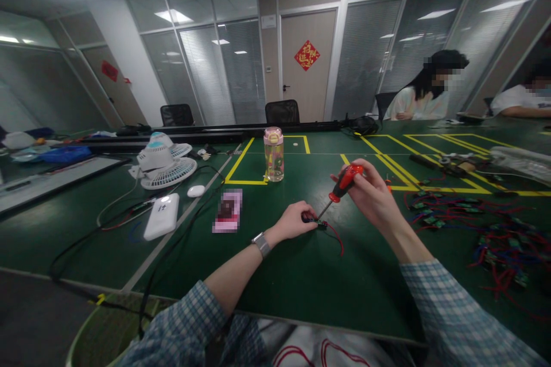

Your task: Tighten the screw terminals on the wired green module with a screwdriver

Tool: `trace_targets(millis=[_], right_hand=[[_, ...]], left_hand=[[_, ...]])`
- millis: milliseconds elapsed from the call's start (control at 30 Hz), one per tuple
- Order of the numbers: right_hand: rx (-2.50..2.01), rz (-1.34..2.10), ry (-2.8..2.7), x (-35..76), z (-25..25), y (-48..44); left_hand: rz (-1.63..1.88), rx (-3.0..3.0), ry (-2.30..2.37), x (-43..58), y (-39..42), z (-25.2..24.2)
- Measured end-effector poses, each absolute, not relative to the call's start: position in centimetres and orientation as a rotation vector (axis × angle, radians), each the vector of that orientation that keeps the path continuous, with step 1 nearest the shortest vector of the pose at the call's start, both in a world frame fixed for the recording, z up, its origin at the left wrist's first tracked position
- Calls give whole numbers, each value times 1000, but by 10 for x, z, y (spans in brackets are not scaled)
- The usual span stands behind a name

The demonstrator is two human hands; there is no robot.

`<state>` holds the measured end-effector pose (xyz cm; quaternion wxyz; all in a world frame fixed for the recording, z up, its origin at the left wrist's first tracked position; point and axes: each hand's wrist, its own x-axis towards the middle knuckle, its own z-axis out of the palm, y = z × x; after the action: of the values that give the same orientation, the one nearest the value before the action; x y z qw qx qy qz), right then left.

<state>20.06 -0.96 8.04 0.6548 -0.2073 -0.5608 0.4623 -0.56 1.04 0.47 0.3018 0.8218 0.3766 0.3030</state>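
In my right hand (371,186) is a screwdriver (345,182) with a red and black handle, its shaft slanting down to the left. The tip meets a small circuit board (321,223) lying on the green table (293,281). My left hand (298,221) pinches the board's left end and holds it against the tabletop. A red wire (340,241) curls out from the board to the right. My left fingers cover part of the board, so its far end is hidden.
A pile of wired boards (503,246) spreads at the right. A bottle (274,155) stands ahead; a pink-edged phone-like object (228,210), a white power bank (162,217) and a white fan (166,166) lie left. Two people sit across the table. A green bin (92,330) is below left.
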Motion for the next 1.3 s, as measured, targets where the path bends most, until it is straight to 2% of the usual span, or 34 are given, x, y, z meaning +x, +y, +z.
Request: trace_targets(millis=[700, 967, 1100, 1300], right_hand=[[-463, 1102, -1331, 204, 88, -10], [-625, 892, -1502, 203, 95, -5], [-532, 975, -1589, 193, 100, -6], [-410, 1119, -1349, 189, 91, -5]], left_hand=[[815, 2115, 1004, -4, 10, 3], [809, 2142, 1001, -6, 11, 2], [787, 2135, 988, -6, 13, -1], [798, 2120, 970, -5, 12, 2]])
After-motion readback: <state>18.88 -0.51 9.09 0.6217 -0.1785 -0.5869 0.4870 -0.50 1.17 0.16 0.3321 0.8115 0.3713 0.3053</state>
